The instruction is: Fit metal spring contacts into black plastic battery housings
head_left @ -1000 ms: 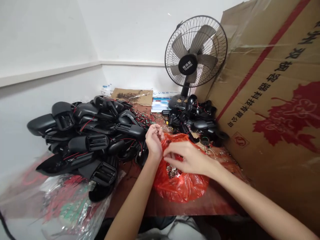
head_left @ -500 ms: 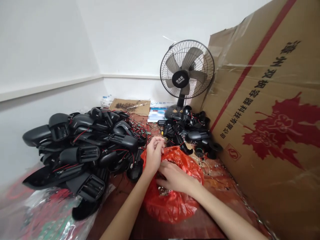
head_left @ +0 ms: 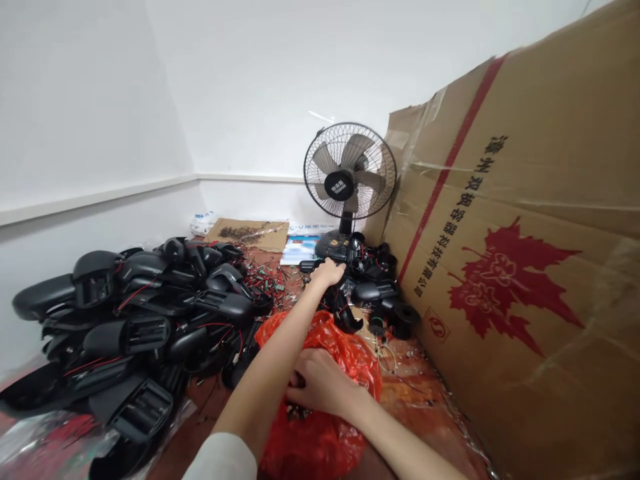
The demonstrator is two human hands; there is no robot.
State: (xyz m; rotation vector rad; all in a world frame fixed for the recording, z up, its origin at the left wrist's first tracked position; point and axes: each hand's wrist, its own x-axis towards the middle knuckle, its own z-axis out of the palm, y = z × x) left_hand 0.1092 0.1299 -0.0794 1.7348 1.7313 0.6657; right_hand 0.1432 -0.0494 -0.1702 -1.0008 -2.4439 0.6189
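One red plastic bag (head_left: 315, 450) lies open before us on the tabletop (head_left: 415, 400), small pieces (head_left: 299, 411) in its mouth. Our right hand (head_left: 323, 381) dips there, fingers curled; our left hand (head_left: 327, 272), its arm crossing above the bag, reaches the black plastic housings (head_left: 376, 291) before the desk fan (head_left: 339, 185). Whether either hand grips anything, we cannot tell. Battery-compartment casings (head_left: 148, 332) are heaped at left.

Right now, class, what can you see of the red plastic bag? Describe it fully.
The red plastic bag looks thin, glossy and crumpled. It sits on the reddish-brown table, mouth open and rim rumpled, with small bits showing in the opening. The right hand is at its mouth; the left forearm crosses in front, hiding part of it.
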